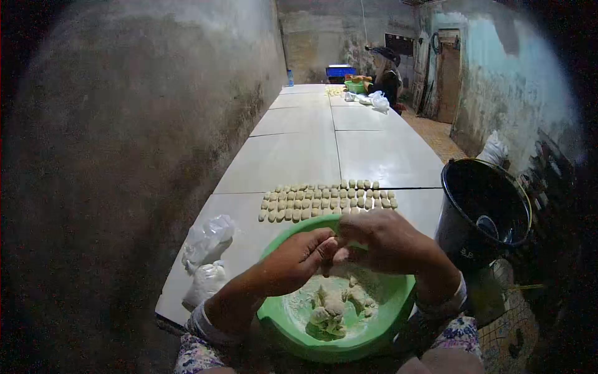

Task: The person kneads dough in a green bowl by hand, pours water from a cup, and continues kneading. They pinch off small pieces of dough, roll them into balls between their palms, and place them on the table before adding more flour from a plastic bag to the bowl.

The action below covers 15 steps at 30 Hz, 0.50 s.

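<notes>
Long and pale, the tiled counter [299, 156] ran away between stained walls toward a far corner, where another person [387, 76] stood by a green tub [356, 86] and a blue crate [341, 70]. Up close, the green bowl [280, 324] sat right below the camera, and inside it lay lumps of dough [330, 308] in a dusting of white flour. Over the bowl's far rim, the left hand [299, 258] and the right hand [386, 240] met, fingers curled in and pinching a small bit of dough [333, 248] between them; most of that piece was buried under the fingertips, so its shape was hard to make out. Beyond the bowl, rows of small shaped pieces [327, 201] lay lined up on the counter. Off to the right stood a black bucket [483, 209], dark inside, with something round at the bottom that I couldn't make out. On the left, two crumpled plastic bags [207, 258] rested near the counter's edge, contents unclear. Frame edges fell into black shadow.
</notes>
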Available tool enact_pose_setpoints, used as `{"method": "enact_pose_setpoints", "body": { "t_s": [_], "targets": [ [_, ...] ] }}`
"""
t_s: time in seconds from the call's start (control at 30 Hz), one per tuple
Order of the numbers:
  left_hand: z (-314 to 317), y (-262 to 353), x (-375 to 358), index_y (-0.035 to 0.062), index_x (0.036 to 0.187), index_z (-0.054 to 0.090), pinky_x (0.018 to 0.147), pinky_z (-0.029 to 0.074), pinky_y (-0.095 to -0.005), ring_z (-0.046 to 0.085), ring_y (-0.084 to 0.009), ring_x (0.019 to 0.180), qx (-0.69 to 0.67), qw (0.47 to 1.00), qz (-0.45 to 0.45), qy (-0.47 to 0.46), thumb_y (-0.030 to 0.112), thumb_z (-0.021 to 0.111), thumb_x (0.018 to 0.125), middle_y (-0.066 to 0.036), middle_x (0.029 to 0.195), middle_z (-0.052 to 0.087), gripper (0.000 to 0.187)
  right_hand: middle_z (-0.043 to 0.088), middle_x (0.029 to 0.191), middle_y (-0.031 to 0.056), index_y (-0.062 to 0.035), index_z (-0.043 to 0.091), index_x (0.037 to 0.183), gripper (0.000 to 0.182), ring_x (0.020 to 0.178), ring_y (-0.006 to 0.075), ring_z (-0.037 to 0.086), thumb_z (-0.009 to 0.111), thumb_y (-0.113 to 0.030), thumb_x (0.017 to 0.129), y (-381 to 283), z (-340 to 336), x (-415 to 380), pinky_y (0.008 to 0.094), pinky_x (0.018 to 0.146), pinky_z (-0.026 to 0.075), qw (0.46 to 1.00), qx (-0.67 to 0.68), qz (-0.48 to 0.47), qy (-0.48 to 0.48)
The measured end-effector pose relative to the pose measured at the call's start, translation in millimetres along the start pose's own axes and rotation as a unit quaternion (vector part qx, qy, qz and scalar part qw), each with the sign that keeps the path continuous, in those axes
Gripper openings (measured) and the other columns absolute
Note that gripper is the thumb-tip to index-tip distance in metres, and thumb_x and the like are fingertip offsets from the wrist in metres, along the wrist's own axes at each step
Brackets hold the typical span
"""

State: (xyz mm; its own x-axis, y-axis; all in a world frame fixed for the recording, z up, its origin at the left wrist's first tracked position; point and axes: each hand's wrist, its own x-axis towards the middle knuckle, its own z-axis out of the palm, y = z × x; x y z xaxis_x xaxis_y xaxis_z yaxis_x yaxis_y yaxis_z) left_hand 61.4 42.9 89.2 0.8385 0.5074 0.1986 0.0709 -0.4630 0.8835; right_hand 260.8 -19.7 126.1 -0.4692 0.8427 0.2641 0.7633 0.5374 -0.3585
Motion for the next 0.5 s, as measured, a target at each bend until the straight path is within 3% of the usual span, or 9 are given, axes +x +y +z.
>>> {"method": "enact_pose_setpoints", "body": {
  "t_s": [0.1,0.13,0.3,0.37,0.4,0.47,0.5],
  "targets": [
    [2,-12,-2,0.0015,0.088,0.052,0.066,0.043,-0.0293,0.049,-0.014,0.068,-0.092,0.995,-0.032,-0.019,0.037,0.033,0.101,-0.005,0.074,0.053,0.042,0.062,0.088,0.0219,-0.0062,0.055,0.099,0.03,0.082,0.042,0.06,0.051,-0.035,0.092,5,6,3,0.0458,0.07,0.048,0.996,0.073,0.029,-0.047],
    [1,-18,-1,0.0021,0.085,0.05,0.066,0.043,-0.029,0.049,-0.0136,0.068,-0.162,0.986,0.012,-0.038,0.043,0.031,0.1,-0.004,0.072,0.051,0.047,0.061,0.085,0.0214,-0.0064,0.055,0.098,0.027,0.079,0.0417,0.059,0.053,-0.033,0.091,14,11,3,0.0459,0.068,0.047,0.997,0.076,0.0,-0.026],
    [-4,4,-3,0.0025,0.088,0.049,0.067,0.043,-0.0295,0.051,-0.0154,0.069,-0.043,0.995,0.032,-0.083,0.043,0.031,0.1,-0.005,0.072,0.051,0.046,0.061,0.083,0.0216,-0.0057,0.054,0.098,0.025,0.071,0.0407,0.056,0.05,-0.03,0.094,18,2,5,0.0431,0.067,0.045,0.996,0.073,-0.012,-0.052],
    [2,0,-3,0.0024,0.089,0.05,0.067,0.043,-0.0293,0.051,-0.015,0.069,-0.027,0.998,0.01,-0.05,0.04,0.033,0.101,-0.005,0.072,0.051,0.043,0.062,0.084,0.0194,-0.0042,0.055,0.099,0.029,0.068,0.0303,0.057,0.048,-0.032,0.095,18,3,7,0.0388,0.069,0.045,0.987,0.144,-0.037,-0.059],
    [2,3,-3,0.0024,0.089,0.05,0.067,0.043,-0.0293,0.051,-0.015,0.069,-0.027,0.998,0.01,-0.05,0.04,0.033,0.101,-0.005,0.072,0.051,0.043,0.062,0.084,0.0194,-0.0042,0.055,0.099,0.029,0.068,0.0303,0.057,0.048,-0.032,0.095,20,3,8,0.0388,0.069,0.045,0.987,0.144,-0.037,-0.059],
    [1,11,-4,0.002,0.091,0.05,0.067,0.043,-0.0291,0.05,-0.0146,0.069,-0.017,0.999,-0.005,-0.052,0.038,0.033,0.101,-0.005,0.072,0.051,0.041,0.063,0.087,0.0143,-0.0012,0.057,0.103,0.036,0.075,0.0192,0.055,0.045,-0.034,0.097,26,3,8,0.0352,0.073,0.045,0.952,0.285,-0.069,-0.087],
    [1,11,-4,0.002,0.091,0.05,0.067,0.043,-0.0291,0.05,-0.0146,0.069,-0.016,0.998,-0.005,-0.052,0.038,0.033,0.101,-0.005,0.072,0.051,0.041,0.063,0.087,0.0143,-0.0012,0.057,0.103,0.036,0.075,0.0192,0.055,0.045,-0.034,0.097,26,3,8,0.0352,0.073,0.045,0.952,0.285,-0.069,-0.086]
  ]
}}
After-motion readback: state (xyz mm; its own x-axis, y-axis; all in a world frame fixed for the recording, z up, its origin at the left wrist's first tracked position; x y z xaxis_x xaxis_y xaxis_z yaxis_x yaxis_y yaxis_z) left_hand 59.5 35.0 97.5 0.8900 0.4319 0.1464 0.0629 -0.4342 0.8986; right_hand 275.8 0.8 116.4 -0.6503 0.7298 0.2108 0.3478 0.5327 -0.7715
